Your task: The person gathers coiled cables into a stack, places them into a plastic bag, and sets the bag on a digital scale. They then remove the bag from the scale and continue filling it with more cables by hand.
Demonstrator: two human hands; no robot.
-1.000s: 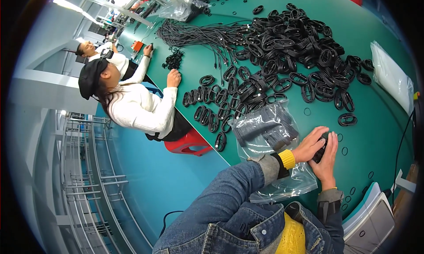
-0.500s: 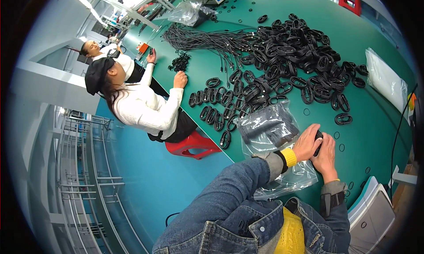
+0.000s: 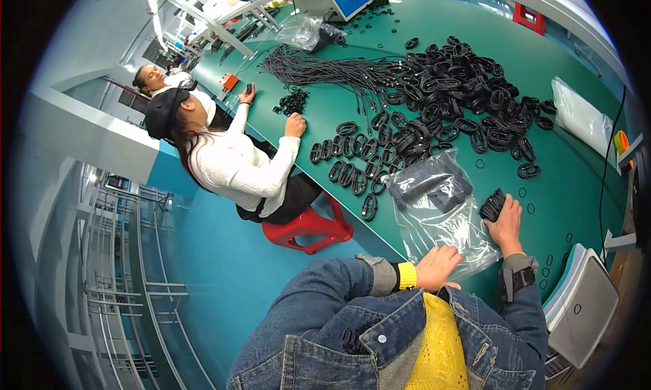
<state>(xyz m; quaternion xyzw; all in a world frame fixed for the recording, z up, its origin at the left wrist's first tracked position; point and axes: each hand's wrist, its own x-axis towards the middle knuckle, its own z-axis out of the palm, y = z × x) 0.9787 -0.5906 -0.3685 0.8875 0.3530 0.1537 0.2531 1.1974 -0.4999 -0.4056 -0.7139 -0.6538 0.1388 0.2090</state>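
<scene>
My right hand [image 3: 507,227] is closed around a row of coiled black cables [image 3: 493,205], resting on the green tabletop just right of a clear plastic bag [image 3: 441,227]. More black coils [image 3: 434,183] are stacked inside the bag's far end, while its near end lies loose and wrinkled. At that near end, my left hand [image 3: 439,265] touches the plastic, palm down, thumb apart from the outstretched fingers. Beyond the bag spreads a large heap of coiled black cables [image 3: 447,92], with a few set in rows at its left.
Uncoiled cables [image 3: 325,71] lie at the far left of the table [image 3: 563,180]. White plastic bags [image 3: 582,112] are at the right, above a grey-white bin [image 3: 583,309]. Small black rings [image 3: 531,208] are scattered nearby. A person in white [image 3: 237,163] sits left on a red stool [image 3: 308,227].
My hands have parted. The left let go of the cables and moved down to the bag's near end; the right keeps the bundle. The head view has shifted slightly.
</scene>
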